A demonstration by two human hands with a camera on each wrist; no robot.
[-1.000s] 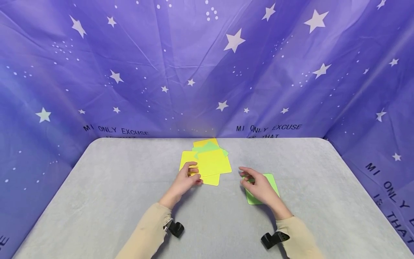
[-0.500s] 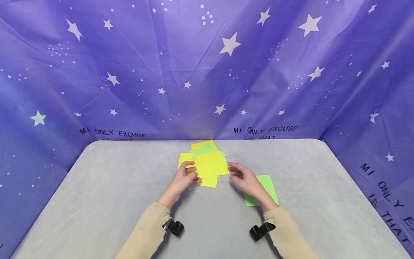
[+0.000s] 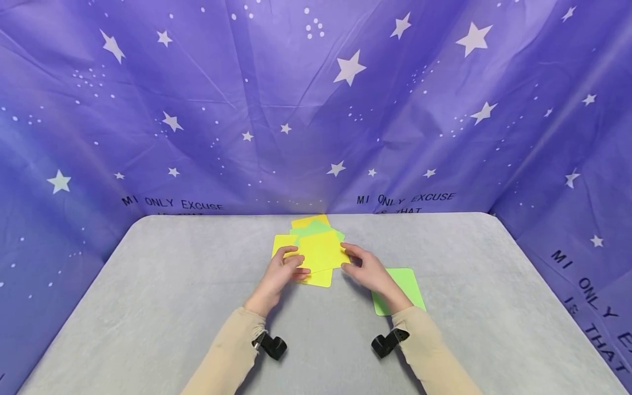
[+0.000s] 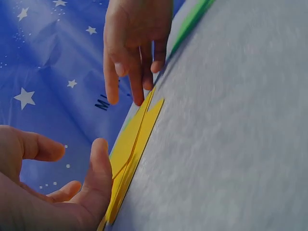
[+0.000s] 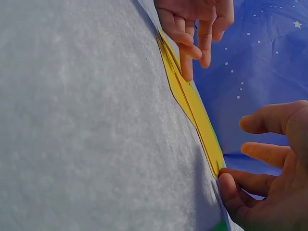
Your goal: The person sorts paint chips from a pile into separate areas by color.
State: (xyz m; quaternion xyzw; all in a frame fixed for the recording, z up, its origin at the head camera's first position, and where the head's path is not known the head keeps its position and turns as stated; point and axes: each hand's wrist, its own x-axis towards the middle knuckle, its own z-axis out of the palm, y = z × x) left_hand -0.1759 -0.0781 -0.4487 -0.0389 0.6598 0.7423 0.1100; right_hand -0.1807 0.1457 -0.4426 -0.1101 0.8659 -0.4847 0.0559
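A blue-purple star-print curtain [image 3: 276,93] starts at the far left and runs round behind the grey bench [image 3: 173,285]. In from the left comes a beige left sleeve [image 3: 227,351], with a black wrist camera [image 3: 271,345] at its cuff. The left hand [image 3: 276,277] is at the left side of the card pile, its fingers loosely spread, not pinching anything.

In the middle, toward the back of the bench, the pile has a top yellow card [image 3: 322,251] overlapping a lower yellow card [image 3: 320,278] and a pale green card [image 3: 317,226]; behind these shows the corner of a back yellow card [image 3: 305,222].

The right hand [image 3: 370,271] has its fingers apart, with fingertips at the right end of the top yellow card. Right of the pile, a separate green card [image 3: 408,285] lies flat, partly covered from view by the right forearm. The beige right sleeve [image 3: 432,351] comes last.
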